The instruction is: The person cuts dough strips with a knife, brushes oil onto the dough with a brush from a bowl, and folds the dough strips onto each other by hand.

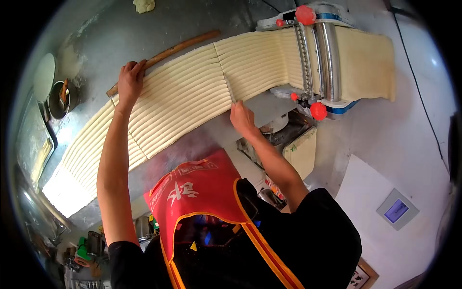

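left fingers (139,68): gripping stick (180,46) | right fingers (235,111): closed round thin blade (229,89) | dough (178,91): between both sets of fingers, just nearside of left, just beyond right

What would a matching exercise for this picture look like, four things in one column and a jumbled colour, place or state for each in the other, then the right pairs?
Things
1. Wooden rolling pin
2. Dough
3. Apron
4. Pot

Descriptions
A. Red with yellow-orange edging
B. Has a brown-handled utensil in it
C. At the left hand, beyond the pale strips
D. Marked into long parallel strips

Pairs: 1-C, 2-D, 3-A, 4-B
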### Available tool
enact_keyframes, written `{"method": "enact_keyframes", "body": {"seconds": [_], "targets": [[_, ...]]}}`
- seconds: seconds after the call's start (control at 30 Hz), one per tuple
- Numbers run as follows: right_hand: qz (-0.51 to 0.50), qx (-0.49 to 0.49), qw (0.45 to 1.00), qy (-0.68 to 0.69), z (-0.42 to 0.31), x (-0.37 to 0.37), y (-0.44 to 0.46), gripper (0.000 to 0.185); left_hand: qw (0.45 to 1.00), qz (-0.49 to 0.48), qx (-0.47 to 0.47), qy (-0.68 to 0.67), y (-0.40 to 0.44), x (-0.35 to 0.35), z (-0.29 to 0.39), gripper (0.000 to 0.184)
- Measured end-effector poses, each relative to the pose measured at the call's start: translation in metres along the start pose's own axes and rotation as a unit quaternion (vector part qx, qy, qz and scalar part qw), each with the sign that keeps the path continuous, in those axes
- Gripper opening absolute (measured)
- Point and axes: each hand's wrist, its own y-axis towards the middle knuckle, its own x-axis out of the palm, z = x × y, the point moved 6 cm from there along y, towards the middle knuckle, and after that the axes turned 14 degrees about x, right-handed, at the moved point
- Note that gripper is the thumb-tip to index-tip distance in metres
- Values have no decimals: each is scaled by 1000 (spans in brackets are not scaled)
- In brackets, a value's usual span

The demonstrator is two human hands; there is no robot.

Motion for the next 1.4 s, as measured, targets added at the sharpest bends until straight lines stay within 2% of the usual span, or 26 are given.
{"method": "enact_keyframes", "body": {"seconds": [0.07, 0.2, 0.27, 0.47, 0.63, 0.7, 0.73, 0.8, 0.83, 0.9, 1.0, 1.1, 1.17, 1.23, 1.3, 1.37, 1.4], "targets": [[1, -13, 999, -43, -18, -7, 22, 33, 1000, 10, -2, 3, -1, 2, 1, 23], [1, -34, 998, -53, -63, -25, 63, 33, 1000, 12, 9, 13, -1, -3, 1, 24], [14, -31, 996, -81, -81, -32, 79, 26, 1000, 16, 6, 13, -2, -1, 0, 25], [22, -56, 993, -100, -118, -47, 122, 28, 999, 19, -11, 37, 8, -5, -17, 30], [57, -59, 992, -92, -153, -71, 109, 25, 998, 40, -10, 55, 20, -23, -38, 29], [36, -148, 985, -76, -171, -71, 99, 32, 997, 48, -23, 48, 26, -30, -47, 29], [32, -153, 985, -74, -177, -70, 102, 32, 997, 54, -15, 51, 29, -35, -52, 28], [63, -329, 939, -82, -202, -67, 94, 33, 997, 57, -11, 58, 34, -43, -61, 27], [61, -331, 938, -78, -211, -60, 101, 33, 996, 52, -8, 65, 39, -46, -67, 27], [35, -424, 901, -86, -238, -40, 112, 42, 997, 44, -4, 68, 46, -47, -77, 26], [49, -451, 887, -90, -281, -19, 141, 41, 995, 62, 2, 79, 55, -45, -88, 29], [69, -485, 872, -7, -329, -17, 153, 35, 992, 57, -3, 113, 59, -42, -96, 29], [202, -480, 851, 66, -342, -21, 162, 27, 987, 69, -51, 138, 58, -50, -98, 26], [164, -438, 870, 159, -346, -29, 140, 20, 986, 138, -44, 82, 48, -64, -91, 25], [85, -409, 892, 171, -333, -26, 114, 15, 968, 218, -86, 92, 23, -73, -78, 25], [67, -417, 883, 204, -304, -19, 88, 13, 899, 327, -279, -82, -32, -78, -81, 20], [40, -381, 901, 203, -285, -13, 79, 12, 808, 421, -367, -186, -66, -80, -91, 20]]}}
